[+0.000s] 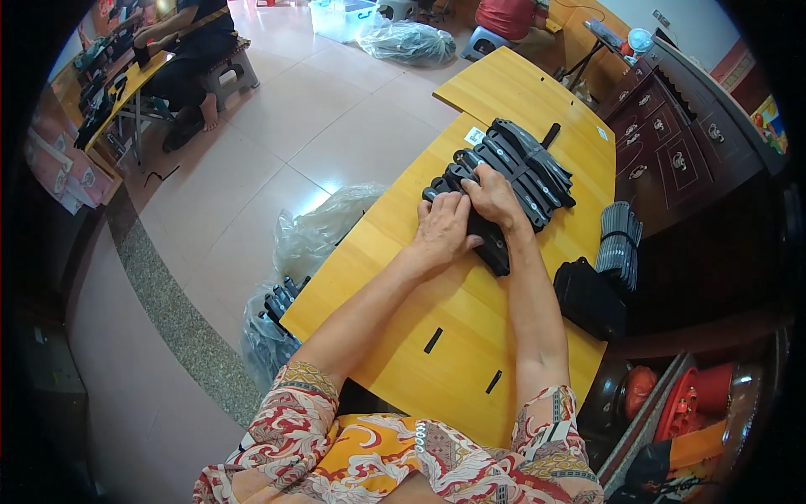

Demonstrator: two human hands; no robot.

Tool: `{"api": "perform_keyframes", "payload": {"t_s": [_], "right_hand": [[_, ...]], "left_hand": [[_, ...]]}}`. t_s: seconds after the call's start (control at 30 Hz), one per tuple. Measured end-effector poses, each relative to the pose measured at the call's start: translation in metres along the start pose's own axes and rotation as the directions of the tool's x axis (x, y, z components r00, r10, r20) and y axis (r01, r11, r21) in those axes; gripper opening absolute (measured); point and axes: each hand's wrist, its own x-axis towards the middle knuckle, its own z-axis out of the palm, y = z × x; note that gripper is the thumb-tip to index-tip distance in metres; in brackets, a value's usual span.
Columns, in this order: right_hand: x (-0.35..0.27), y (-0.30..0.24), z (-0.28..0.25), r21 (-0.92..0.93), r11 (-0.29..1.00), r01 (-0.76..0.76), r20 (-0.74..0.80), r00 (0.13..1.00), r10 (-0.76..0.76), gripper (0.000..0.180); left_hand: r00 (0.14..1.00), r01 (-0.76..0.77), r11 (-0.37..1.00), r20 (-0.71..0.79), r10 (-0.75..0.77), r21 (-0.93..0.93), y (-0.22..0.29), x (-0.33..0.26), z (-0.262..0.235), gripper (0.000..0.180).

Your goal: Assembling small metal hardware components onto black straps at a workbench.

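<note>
A row of flat black folded pieces (537, 168) with grey edges is packed side by side on the yellow wooden table (395, 311). Both hands press on the near end of this row. My left hand (442, 228) curls its fingers over the top of the nearest black folded piece (491, 248), the thumb against its side. Just to the right, my right hand (495, 199) has its fingers bent over the pieces behind it. Their exact kind cannot be made out. A white label (475, 135) lies by the row's far left side.
Black strips (433, 340) lie on the table. At its right edge are a banded grey bundle (620, 244) and a black stack (588, 294), by a dark drawer cabinet (672, 139). Plastic bags (323, 223) stand along the left. Other people sit at far left and far right.
</note>
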Motion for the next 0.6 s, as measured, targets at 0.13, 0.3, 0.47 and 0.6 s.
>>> {"api": "perform_keyframes", "payload": {"t_s": [0.13, 0.3, 0.47, 0.6], "right_hand": [[-0.003, 0.000, 0.005, 0.071, 0.997, -0.011, -0.038, 0.999, 0.013, 0.029], [-0.014, -0.002, 0.018, 0.040, 0.998, 0.055, -0.169, 0.984, -0.048, 0.026], [-0.026, -0.015, -0.013, -0.059, 0.967, 0.247, -0.410, 0.877, -0.249, 0.020], [-0.054, -0.021, -0.080, 0.171, 0.968, 0.186, -0.610, 0.791, -0.044, 0.018]], "left_hand": [[0.984, -0.041, 0.998, -0.173, 0.049, 0.047, -0.007, -0.006, 0.013, 0.076], [1.000, -0.015, 0.999, 0.020, 0.014, 0.037, -0.002, 0.001, -0.006, 0.073], [0.999, -0.009, 0.996, 0.039, 0.006, 0.091, -0.001, 0.005, -0.003, 0.065], [0.996, -0.071, 0.986, 0.072, 0.060, 0.151, -0.005, 0.005, -0.006, 0.055]]}}
